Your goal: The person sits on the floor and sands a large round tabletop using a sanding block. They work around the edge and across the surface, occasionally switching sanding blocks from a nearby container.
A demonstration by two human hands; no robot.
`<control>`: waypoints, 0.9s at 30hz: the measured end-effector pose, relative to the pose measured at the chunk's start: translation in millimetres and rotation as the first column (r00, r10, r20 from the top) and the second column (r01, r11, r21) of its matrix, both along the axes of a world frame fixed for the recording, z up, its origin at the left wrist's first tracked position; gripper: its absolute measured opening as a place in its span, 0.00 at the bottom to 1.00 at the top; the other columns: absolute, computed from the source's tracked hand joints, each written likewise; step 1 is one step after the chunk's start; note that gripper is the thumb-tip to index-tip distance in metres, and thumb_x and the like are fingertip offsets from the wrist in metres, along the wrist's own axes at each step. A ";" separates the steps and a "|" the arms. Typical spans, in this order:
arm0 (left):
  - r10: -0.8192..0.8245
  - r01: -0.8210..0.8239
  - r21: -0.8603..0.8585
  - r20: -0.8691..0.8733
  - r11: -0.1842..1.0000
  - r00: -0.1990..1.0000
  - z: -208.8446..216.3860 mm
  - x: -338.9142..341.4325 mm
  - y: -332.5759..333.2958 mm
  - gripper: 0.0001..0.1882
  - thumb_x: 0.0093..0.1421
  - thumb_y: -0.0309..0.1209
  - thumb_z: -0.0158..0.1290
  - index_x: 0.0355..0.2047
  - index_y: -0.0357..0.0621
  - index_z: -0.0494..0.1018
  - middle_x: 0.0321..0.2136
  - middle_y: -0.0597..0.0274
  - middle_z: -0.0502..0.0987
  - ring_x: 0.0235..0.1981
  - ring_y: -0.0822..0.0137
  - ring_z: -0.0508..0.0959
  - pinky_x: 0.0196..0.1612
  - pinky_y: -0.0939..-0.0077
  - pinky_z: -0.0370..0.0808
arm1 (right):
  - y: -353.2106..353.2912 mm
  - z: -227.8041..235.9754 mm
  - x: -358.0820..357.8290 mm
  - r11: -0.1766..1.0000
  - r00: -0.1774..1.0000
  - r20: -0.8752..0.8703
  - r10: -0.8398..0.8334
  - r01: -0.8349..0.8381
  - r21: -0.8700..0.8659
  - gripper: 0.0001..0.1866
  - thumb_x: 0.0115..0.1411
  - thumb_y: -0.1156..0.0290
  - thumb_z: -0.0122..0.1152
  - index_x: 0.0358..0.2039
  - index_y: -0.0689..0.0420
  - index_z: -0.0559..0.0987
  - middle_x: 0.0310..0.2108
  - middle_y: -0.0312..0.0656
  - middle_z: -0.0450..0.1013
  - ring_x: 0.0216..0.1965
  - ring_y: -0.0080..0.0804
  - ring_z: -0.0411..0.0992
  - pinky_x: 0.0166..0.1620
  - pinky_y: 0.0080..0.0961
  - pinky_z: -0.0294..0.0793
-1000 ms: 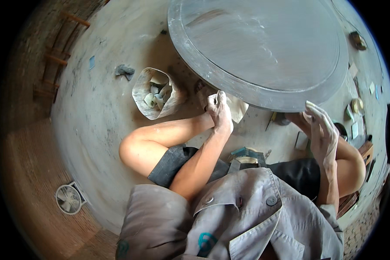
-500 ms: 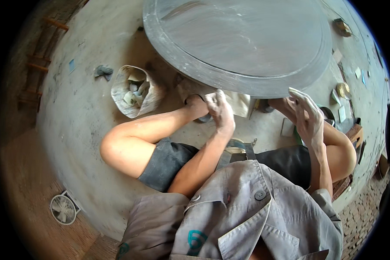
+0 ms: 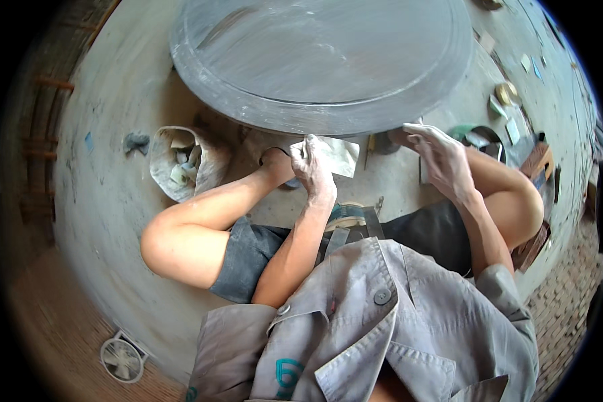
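A large round grey disc, like a tabletop, stands before me, dusty and streaked, with a groove inside its rim. Just below its near edge, my left hand is closed, thumb against fingers, on a thin pale sheet of paper that sticks out to the right. My right hand is open, its fingers stretched out close together near the rim's right side. It holds nothing that I can see. White dust coats both hands.
Left of my leg stands a whitish bag with scraps inside, and a dark rag lies beyond it. On the right are a green-rimmed bucket, a wooden block and a tape roll. A fan stands at lower left.
The whole view has shifted and turned slightly, so the disc sits further left. The pale sheet beside my left hand now shows more fully and tilted. My right hand remains near the rim.
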State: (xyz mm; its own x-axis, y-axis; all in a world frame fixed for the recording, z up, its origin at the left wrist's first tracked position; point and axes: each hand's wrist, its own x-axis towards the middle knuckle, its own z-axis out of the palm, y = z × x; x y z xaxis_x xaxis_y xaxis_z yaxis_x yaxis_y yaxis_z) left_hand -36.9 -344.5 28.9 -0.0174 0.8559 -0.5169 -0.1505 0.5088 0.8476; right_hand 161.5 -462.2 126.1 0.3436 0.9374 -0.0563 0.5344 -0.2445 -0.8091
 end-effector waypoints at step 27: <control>0.176 0.906 0.421 -0.895 0.036 0.409 -23.8 18.2 206.4 0.20 0.67 0.36 0.49 0.57 0.47 0.72 0.59 0.53 0.71 0.62 0.51 0.68 0.64 0.51 0.60 | 58.8 -102.1 -164.0 0.811 0.377 -0.810 -0.450 0.553 -0.193 0.12 0.64 0.67 0.57 0.43 0.62 0.75 0.33 0.37 0.75 0.37 0.25 0.72 0.44 0.26 0.74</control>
